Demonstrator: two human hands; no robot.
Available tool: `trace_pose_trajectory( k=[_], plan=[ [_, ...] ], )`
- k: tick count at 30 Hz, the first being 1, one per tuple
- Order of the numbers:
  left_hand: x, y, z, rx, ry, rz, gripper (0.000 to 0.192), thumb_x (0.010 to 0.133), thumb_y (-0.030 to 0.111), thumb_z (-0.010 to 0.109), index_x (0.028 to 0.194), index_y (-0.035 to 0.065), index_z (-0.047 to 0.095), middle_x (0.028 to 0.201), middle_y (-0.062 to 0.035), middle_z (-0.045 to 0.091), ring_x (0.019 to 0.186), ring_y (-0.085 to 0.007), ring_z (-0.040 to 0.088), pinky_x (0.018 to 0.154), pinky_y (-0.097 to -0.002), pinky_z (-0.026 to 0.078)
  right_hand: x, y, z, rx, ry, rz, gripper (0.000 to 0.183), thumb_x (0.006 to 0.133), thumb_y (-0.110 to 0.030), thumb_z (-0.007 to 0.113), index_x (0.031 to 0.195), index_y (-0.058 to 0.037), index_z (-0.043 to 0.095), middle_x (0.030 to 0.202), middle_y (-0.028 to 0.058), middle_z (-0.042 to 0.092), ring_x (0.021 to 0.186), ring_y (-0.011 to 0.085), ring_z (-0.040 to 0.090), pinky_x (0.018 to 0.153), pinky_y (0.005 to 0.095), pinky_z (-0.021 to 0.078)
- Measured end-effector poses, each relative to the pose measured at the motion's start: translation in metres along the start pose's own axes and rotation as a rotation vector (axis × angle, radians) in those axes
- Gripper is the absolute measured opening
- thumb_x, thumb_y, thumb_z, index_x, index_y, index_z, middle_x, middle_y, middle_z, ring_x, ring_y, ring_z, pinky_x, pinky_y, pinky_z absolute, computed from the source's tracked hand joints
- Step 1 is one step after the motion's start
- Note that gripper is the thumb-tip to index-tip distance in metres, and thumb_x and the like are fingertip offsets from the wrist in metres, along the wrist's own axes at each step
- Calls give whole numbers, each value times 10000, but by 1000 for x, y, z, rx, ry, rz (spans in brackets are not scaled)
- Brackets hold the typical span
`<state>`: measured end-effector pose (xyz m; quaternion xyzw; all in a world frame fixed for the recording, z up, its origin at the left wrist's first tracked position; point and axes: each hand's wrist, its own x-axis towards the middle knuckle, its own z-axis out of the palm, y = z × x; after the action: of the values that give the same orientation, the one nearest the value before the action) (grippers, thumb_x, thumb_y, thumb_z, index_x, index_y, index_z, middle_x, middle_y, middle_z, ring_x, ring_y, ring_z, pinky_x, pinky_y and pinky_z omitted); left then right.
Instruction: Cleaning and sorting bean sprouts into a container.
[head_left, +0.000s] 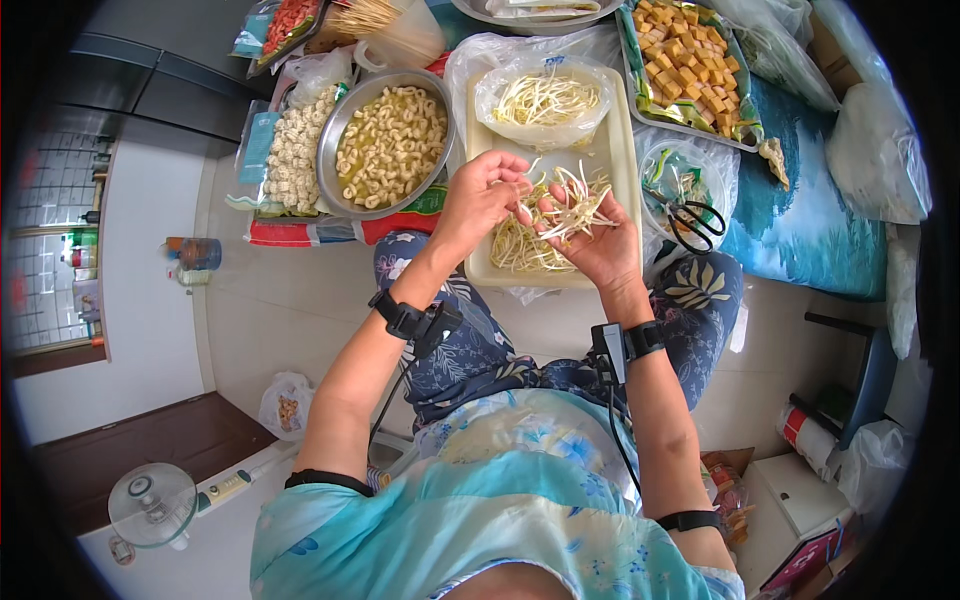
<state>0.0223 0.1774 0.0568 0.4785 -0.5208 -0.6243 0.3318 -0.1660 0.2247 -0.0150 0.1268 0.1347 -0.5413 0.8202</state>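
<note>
My right hand (604, 240) is palm up, with a small bunch of bean sprouts (576, 204) lying across its curled fingers. Close on its left is my left hand (491, 191), its fingertips drawn together; a pale sprout shows near them, but whether they pinch it is unclear. Under both hands, a pile of bean sprouts (517, 251) lies in the near part of a cream plastic tray (478, 270). More sprouts (546, 100) fill a bag-lined bowl (540, 136) at the tray's far end.
Left of the tray are a steel bowl (325, 161) of ring-shaped pieces in liquid and bagged pale pieces (295, 154). On the right, black-handled scissors (694, 221) rest across a plastic-lined bowl (726, 176); beyond it stands a tray of tofu cubes (686, 67). A mug (405, 41) holds skewers.
</note>
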Motion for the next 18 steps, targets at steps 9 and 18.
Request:
trace_pose_trajectory(
  k=[9, 18],
  plan=[
    [4, -5, 18, 484, 76, 278, 190, 781, -65, 603, 967, -26, 611, 949, -98, 612, 604, -136, 612, 565, -232, 493, 1, 6, -4, -29, -49, 9, 463, 970, -389, 366, 1200, -23, 529, 1240, 218, 541, 1125, 406, 522, 953, 621, 390],
    [-4, -15, 25, 609, 31, 416, 90, 759, -66, 612, 832, -18, 634, 818, -81, 574, 670, -150, 621, 601, -265, 512, 0, 4, -9, 54, -266, 82, 466, 969, -390, 372, 1212, -24, 529, 1261, 208, 537, 1115, 364, 537, 945, 555, 424]
  ],
)
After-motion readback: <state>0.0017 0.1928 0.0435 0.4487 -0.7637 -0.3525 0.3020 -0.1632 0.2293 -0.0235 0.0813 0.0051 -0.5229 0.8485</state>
